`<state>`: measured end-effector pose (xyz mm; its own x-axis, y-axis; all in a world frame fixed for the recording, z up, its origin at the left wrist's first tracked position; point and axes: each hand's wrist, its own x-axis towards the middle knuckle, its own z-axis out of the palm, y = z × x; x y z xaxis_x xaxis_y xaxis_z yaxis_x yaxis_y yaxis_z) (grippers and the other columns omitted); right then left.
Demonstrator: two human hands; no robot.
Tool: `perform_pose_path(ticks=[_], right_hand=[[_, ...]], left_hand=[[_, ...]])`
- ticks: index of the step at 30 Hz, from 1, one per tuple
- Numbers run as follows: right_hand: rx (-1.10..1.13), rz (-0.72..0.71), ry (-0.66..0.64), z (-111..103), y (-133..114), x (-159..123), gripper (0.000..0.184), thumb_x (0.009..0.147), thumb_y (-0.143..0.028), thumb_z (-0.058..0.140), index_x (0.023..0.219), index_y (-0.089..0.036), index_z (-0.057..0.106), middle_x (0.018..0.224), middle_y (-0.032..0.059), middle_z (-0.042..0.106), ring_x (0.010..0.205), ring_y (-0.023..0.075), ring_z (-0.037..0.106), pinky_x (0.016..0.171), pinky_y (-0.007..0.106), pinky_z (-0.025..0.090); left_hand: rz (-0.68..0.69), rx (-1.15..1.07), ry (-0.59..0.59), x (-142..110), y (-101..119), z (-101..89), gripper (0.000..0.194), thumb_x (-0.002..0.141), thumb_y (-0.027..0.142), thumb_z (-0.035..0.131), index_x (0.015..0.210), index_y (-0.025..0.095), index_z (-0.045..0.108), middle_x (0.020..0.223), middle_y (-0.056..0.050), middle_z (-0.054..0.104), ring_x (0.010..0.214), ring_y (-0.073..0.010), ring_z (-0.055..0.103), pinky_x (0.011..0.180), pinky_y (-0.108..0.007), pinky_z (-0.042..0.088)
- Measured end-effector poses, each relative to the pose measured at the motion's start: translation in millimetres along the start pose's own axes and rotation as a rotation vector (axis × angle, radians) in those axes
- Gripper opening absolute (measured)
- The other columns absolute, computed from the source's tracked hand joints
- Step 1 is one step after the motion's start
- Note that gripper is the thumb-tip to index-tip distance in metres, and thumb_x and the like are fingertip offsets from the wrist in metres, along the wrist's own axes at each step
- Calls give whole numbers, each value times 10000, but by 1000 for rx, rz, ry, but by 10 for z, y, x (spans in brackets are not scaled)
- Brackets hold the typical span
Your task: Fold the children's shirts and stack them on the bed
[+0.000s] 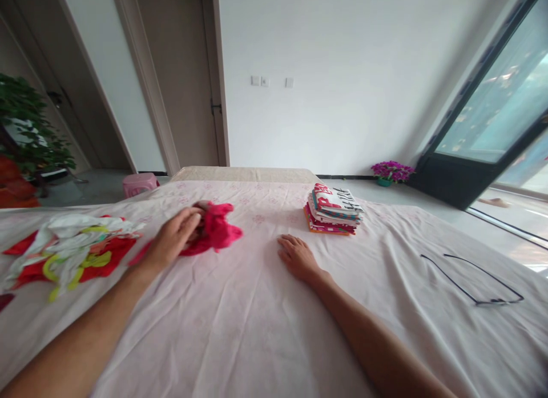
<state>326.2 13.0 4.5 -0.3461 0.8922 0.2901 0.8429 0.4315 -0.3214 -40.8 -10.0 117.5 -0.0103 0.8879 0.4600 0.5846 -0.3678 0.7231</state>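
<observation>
Bare forearms [363, 335], bare hands [298, 257]

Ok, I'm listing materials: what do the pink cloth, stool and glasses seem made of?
Pink cloth: soft, matt fabric, crumpled loosely in the left hand; fibre unclear.
Stool: probably smooth plastic, by its even colour and moulded look.
Glasses: thin dark frame, metal or plastic, unclear which.

Extends both bare forearms [109, 312] forward, curls the left hand [182, 229] in a grasp, rests the right hand [300, 258] palm down.
</observation>
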Motion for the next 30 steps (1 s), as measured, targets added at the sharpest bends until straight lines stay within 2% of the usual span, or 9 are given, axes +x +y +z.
perform_pose_path(ticks=[1, 2, 4, 7, 10, 14, 19, 23, 30], right_hand=[[47, 13, 20, 13, 42, 7, 449, 924, -303, 523, 1349, -173, 592, 1415, 132, 562, 1309, 274, 497, 1126, 419, 343], [101, 30, 41, 23, 84, 16, 443, 904, -294, 543, 1323, -168, 612, 1380, 136, 591, 1268, 276, 534, 1106, 411, 372], [213, 67, 84, 28, 149, 36, 403, 867, -291, 574, 1243, -178, 663, 1283, 126, 657, 1169, 273, 601, 1061, 398, 424], [387, 106, 116, -17, 176, 47, 351, 819, -359, 629, 1125, -209, 717, 1159, 97, 718, 1074, 281, 645, 1019, 406, 462], [612, 168, 130, -105, 140, 24, 427, 873, -505, 558, 1139, -210, 714, 1142, 86, 728, 1069, 281, 654, 977, 397, 493], [713, 259, 199, -188, 95, -12, 535, 963, -564, 365, 1171, -203, 701, 1210, 86, 705, 1141, 256, 632, 1016, 386, 470], [651, 133, 129, -166, 60, -25, 443, 851, -405, 610, 1240, -199, 650, 1102, 57, 733, 991, 242, 674, 902, 372, 522], [617, 44, 148, -130, 47, -26, 361, 793, -245, 586, 1131, -182, 694, 1034, 53, 745, 927, 227, 680, 870, 364, 527], [839, 221, 330, -24, 182, 2, 413, 757, -263, 532, 1141, -196, 667, 1012, 45, 733, 896, 200, 674, 824, 335, 548]], left_hand=[[13, -24, -136, -71, 16, 177, 420, 902, 531, 469, 1073, 191, 647, 1073, -64, 710, 1001, -216, 661, 919, -346, 527], [8, -18, -190, -141, -28, 334, 404, 900, 528, 481, 1071, 205, 654, 1075, -60, 717, 1001, -215, 670, 918, -342, 527], [-8, 52, -176, -268, -246, 572, 365, 887, 507, 507, 1059, 224, 661, 1093, -59, 721, 1018, -223, 675, 932, -352, 524], [-26, 189, -94, -404, -634, 741, 398, 908, 489, 451, 1097, 207, 660, 1143, -93, 710, 1095, -248, 651, 991, -398, 496], [27, 340, -65, -477, -825, 761, 452, 906, 485, 452, 1173, 181, 651, 1209, -120, 690, 1171, -270, 612, 1062, -440, 438], [95, 401, -123, -506, -819, 750, 409, 862, 429, 533, 1185, 207, 649, 1242, -104, 677, 1188, -271, 597, 1061, -429, 428], [55, 385, -96, -522, -796, 768, 218, 854, 333, 508, 991, 226, 640, 1054, -78, 721, 1026, -252, 657, 919, -382, 492], [-30, 367, 12, -563, -747, 757, 211, 864, 361, 483, 991, 240, 600, 998, -60, 735, 956, -242, 682, 818, -337, 507], [-105, 220, 173, -593, -670, 705, 210, 851, 379, 489, 991, 247, 571, 951, -34, 716, 886, -224, 678, 807, -307, 499]])
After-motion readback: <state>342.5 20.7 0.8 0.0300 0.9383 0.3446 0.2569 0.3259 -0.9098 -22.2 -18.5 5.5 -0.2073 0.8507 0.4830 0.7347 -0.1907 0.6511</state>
